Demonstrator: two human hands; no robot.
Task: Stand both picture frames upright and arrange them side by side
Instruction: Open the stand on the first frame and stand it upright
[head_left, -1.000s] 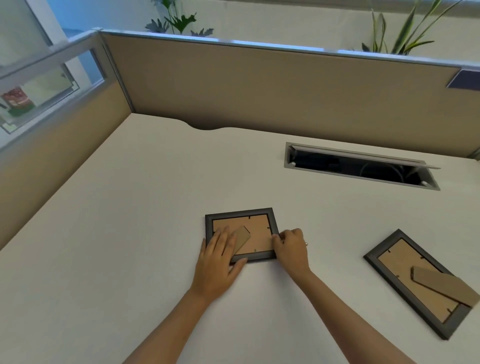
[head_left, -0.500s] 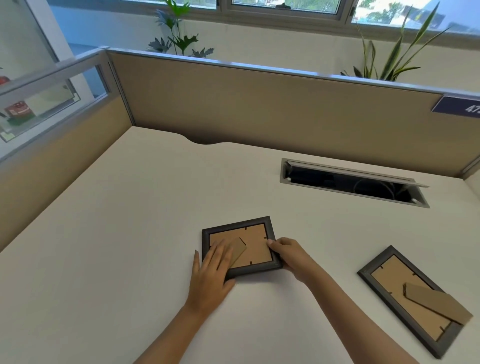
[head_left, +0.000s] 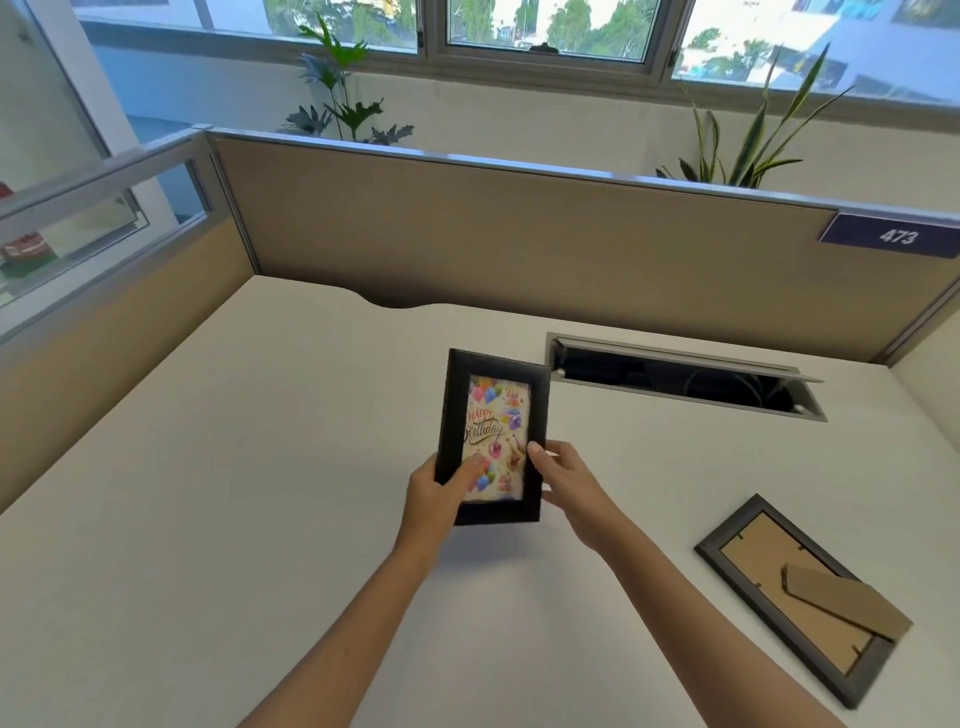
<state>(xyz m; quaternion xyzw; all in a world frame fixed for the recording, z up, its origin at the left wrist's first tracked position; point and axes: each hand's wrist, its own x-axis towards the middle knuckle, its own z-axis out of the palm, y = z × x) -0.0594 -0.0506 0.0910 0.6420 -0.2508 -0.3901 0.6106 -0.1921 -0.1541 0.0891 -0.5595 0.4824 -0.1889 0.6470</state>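
Note:
A black picture frame with a colourful "Happy Birthday" picture is held upright above the white desk, its front facing me. My left hand grips its lower left edge, thumb on the glass. My right hand holds its lower right edge. A second dark frame lies face down at the right on the desk, its cardboard back and folded stand showing.
An open cable slot is set in the desk behind the held frame. Beige partition walls close the back and left side. A blue "473" label sits at the partition's right end. Plants stand behind it.
The left frame was lying face down under both hands; it is now lifted off the desk and turned upright, picture side toward me. The camera has tilted up.

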